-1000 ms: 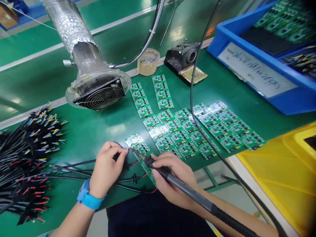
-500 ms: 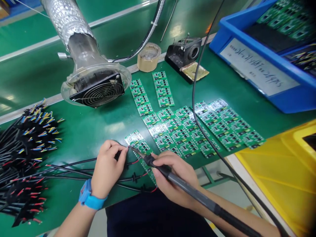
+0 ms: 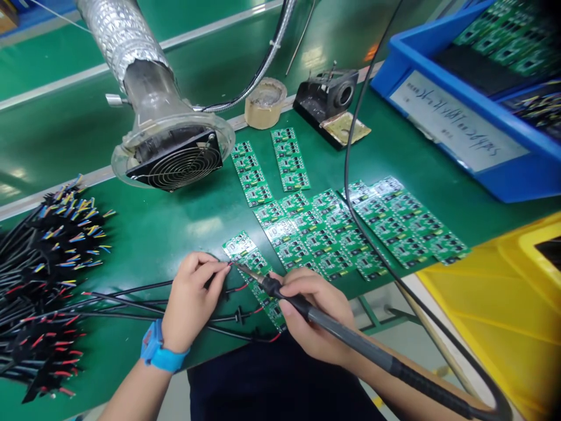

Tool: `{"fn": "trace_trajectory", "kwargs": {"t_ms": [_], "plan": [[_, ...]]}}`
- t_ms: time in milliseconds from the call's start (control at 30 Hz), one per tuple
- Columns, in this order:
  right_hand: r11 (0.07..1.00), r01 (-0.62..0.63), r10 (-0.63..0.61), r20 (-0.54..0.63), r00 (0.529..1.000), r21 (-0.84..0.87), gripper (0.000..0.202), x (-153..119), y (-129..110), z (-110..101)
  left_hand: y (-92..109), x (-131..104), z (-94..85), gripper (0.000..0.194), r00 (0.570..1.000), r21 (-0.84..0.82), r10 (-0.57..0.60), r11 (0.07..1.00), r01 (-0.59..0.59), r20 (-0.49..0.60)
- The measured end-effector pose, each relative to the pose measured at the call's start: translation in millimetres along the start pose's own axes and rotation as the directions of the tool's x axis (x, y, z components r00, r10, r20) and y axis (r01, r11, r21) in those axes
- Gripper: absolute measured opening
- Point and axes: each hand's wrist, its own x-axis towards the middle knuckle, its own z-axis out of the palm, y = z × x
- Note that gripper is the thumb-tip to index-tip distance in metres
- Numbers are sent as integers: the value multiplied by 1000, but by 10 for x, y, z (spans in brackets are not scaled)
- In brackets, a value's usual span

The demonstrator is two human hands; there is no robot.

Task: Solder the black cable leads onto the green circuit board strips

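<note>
My right hand (image 3: pixel 318 313) is closed around a soldering iron (image 3: pixel 342 333), its tip resting at the left edge of a green circuit board strip (image 3: pixel 252 263). Beside that tip, my left hand (image 3: pixel 197 292) pinches the end of a thin wire (image 3: pixel 229 264), mostly hidden by the fingers. Black cables (image 3: pixel 221 319) with red wire ends run from the left under my left hand to the strip's edge. Lower down, red wires meet the same board. A blue band (image 3: pixel 164 348) circles my left wrist.
A fume extractor (image 3: pixel 175 161) hangs above the bench at upper left. Bundled cables (image 3: pixel 48 245) lie at the left. More circuit boards (image 3: pixel 324 234) lie right of the strip. Behind are a tape roll (image 3: pixel 265 105) and iron stand (image 3: pixel 326 96); a blue bin (image 3: pixel 464 117) stands right.
My right hand and the iron have shifted slightly to the right, uncovering more of the strip's lower end. My left hand stays almost in place, still pinching the wire.
</note>
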Motion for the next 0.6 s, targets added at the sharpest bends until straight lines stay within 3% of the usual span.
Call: {"fn": "trace_trajectory", "kwargs": {"t_ms": [200,433,600], "plan": [[998,27,-26,35,999,-55,33,-10,23,9,-72,-7,-1,12,996,43,82,996,-83,34],[995,50,-45,65,997,-91,36,-49,34,-5,-38,-17,14,11,996,111,92,989,-94,20],[998,6,-7,-13,1000,-56,30,-15,27,0,-28,-17,19,11,995,129,94,987,-96,19]]}}
